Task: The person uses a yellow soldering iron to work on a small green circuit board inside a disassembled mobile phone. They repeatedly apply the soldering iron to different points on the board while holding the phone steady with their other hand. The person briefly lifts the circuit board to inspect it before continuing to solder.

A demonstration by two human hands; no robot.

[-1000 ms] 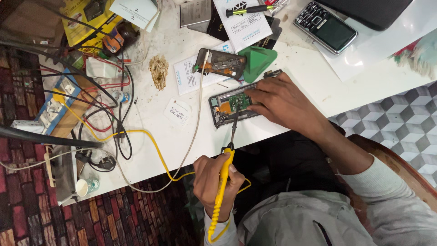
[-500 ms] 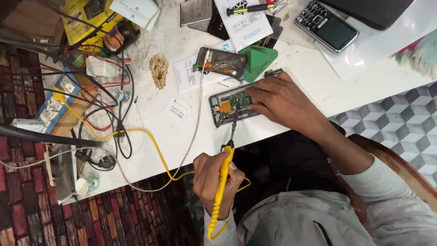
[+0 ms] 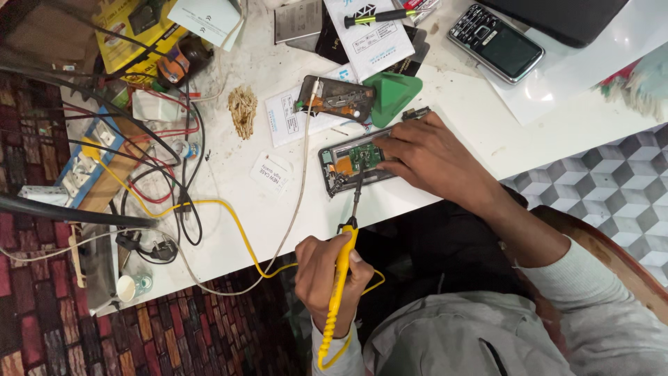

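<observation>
Still no shift: soldering iron [image 3: 342, 268], phone [image 3: 356, 166].

I have one view only, from the camera on my head, looking almost straight down from fairly close above. The white table [image 3: 445, 104] runs slantwise across the upper picture, its near edge dropping from the right side toward the lower left. Past that edge lies brick-patterned floor [image 3: 42, 306] at left and cube-patterned floor [image 3: 619, 188] at right. My own chest and sleeves fill the bottom right corner.
</observation>
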